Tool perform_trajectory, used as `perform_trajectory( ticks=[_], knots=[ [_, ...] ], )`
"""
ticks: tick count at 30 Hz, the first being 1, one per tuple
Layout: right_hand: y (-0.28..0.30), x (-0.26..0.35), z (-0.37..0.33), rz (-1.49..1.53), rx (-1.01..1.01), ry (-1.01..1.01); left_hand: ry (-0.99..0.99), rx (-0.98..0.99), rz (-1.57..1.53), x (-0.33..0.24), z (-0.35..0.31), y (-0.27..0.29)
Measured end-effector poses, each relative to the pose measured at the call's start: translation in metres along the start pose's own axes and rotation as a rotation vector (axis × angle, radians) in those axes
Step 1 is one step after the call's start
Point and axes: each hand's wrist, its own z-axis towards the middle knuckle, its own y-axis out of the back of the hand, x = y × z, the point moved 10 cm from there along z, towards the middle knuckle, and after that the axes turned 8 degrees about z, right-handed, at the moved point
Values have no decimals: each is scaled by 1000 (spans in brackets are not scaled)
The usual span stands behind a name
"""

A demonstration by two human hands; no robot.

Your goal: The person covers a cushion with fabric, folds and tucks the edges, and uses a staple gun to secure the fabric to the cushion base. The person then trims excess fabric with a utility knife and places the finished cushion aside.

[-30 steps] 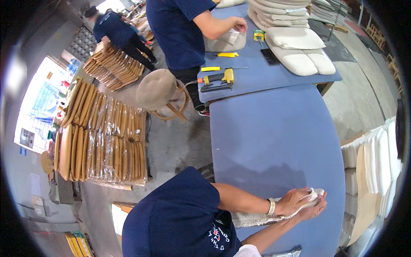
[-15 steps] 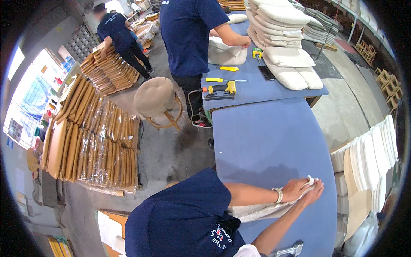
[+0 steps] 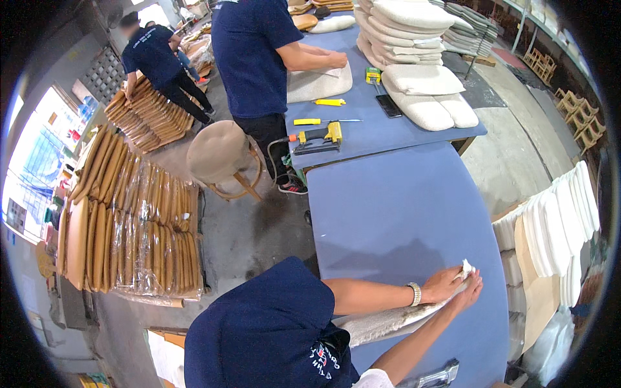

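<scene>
A pale off-white fabric piece (image 3: 381,323), possibly a seat cushion cover, lies along the near part of the blue table, partly hidden by my arms. Its underside or edge looks rough and has darker marks. My left hand (image 3: 442,285), wearing a metal-band watch, is closed on its far right end, where a bunched white tip (image 3: 466,268) pokes up past the fingers. My right hand (image 3: 467,295) grips the same end from the right side, fingers curled close to the left hand. Near my right forearm lies a grey metal tool (image 3: 440,374), cut off by the lower edge.
At the adjoining table (image 3: 388,139) a co-worker (image 3: 252,58) handles a light cushion (image 3: 320,81). A yellow staple gun (image 3: 321,137), screwdriver (image 3: 326,121), phone (image 3: 389,106) and cushion stack (image 3: 407,32) are there. Wrapped brown cushions (image 3: 139,239) and a stool (image 3: 218,152) stand left; white pads (image 3: 550,226) right.
The view has shifted slightly, so the surroundings sit further left. Both my hands stay gripping the fabric's end, and more of its marked surface shows. The co-worker's arms have moved over the cushion.
</scene>
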Motion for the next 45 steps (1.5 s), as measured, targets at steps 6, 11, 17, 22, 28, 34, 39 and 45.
perform_trajectory(
  ticks=[6,11,17,22,28,34,39,45],
  knots=[
    [7,-7,-3,63,46,75,177,56,-356,28,28,-20],
    [-11,-2,-22,100,-18,9,176,-96,-655,62,22,-29],
    [-10,8,-26,72,109,97,313,6,-436,54,10,-1],
    [-3,49,-37,-244,162,171,299,72,-453,49,10,-24],
    [-25,73,-50,196,200,359,437,147,-925,17,-15,-9],
    [-15,68,-52,307,182,332,296,141,-839,1,-14,-12],
    [-16,55,-44,268,211,324,270,107,-564,27,5,-1],
    [-19,35,-29,227,140,279,345,225,-663,46,51,-7]
  ],
)
